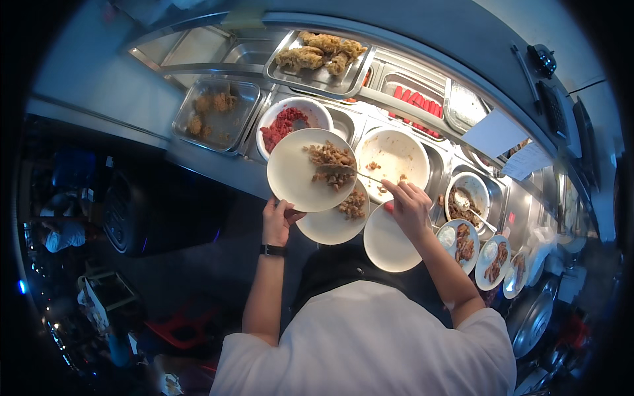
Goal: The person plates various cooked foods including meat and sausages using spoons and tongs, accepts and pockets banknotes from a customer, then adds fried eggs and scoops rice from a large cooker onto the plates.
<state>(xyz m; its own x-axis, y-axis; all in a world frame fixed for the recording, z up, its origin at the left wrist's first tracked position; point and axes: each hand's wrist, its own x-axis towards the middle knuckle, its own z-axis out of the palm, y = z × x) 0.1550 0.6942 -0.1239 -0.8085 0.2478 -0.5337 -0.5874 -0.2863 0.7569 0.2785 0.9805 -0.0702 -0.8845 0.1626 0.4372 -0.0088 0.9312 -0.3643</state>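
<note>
My left hand (pixel 280 218) grips the lower rim of a white plate (pixel 292 171), which carries chopped browned meat (pixel 333 161) on its right side. In my right hand (pixel 408 205) is a metal spoon (pixel 366 176); its bowl rests among that meat. Beneath the held plate, partly hidden, lies a second white plate (pixel 322 227) with a similar portion of meat. A third white plate (pixel 389 242) sits under my right hand, with a small red piece (pixel 389 207) at its upper edge. Just beyond the spoon, a white bowl (pixel 396 148) holds a few meat scraps.
Past my hands stand a bowl of red chopped food (pixel 287 123), a tray of battered fried pieces (pixel 322 59), a tray of red sausages (pixel 416 104) and a clear tub (pixel 218 114). To the right are a bowl with a spoon (pixel 468 193) and several filled plates (pixel 465 242).
</note>
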